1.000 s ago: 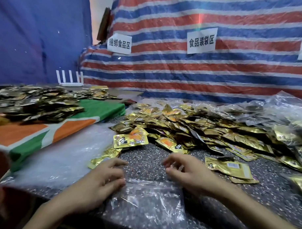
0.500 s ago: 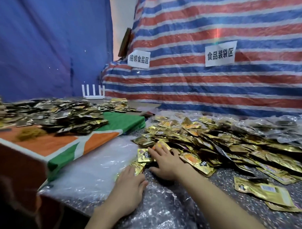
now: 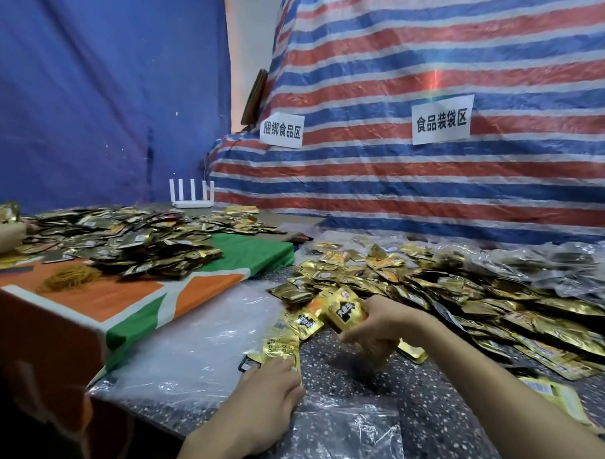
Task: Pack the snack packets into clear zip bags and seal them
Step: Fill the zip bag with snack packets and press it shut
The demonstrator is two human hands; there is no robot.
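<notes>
Back from the pile [image 3: 468, 292] since half a second ago: right hand [image 3: 378, 328], now raised a little, fingers curled round a few gold snack packets [image 3: 345, 312]. More loose packets trail left and nearer, down to the left hand [image 3: 266, 402], which lies flat, fingers relaxed, tips touching the nearest one. Just right of that hand, clear zip bag [image 3: 346, 437] flat on the speckled table [image 3: 333, 376], at the near edge.

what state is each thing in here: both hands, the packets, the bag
right hand, grips a few packets at the pile's near edge
left hand, flat, fingers resting on a loose packet
zip bag, lying flat, looks empty; seal unclear
pile, loose, unbagged
</notes>
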